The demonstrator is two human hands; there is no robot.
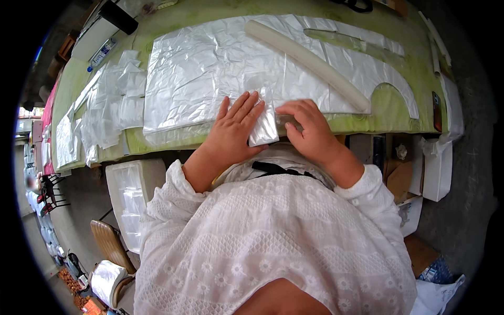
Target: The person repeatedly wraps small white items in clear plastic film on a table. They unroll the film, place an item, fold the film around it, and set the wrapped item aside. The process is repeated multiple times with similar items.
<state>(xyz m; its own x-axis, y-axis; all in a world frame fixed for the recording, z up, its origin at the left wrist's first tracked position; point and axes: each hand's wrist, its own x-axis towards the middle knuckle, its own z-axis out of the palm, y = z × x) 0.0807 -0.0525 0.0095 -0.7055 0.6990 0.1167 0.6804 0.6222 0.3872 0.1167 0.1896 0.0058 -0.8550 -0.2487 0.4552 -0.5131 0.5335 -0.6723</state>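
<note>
My left hand (232,126) lies with its fingers stretched out at the table's near edge. Its inner side rests on a small folded stack of shiny plastic film (264,128). Just to the right of that stack is my right hand (313,130), with fingers bent and thumb apart; nothing shows between them. Under and beyond both hands spreads a large, creased, translucent plastic sheet (202,73). A pale round tube (310,65) lies slantwise across it, up and right of my right hand.
The table has a green cover (388,107). Smaller plastic pieces (107,100) lie to the left, near a bottle (102,54) and a black cylinder (118,17). A phone (437,111) is at the right edge. A plastic box (157,170) and a chair (111,242) stand below left.
</note>
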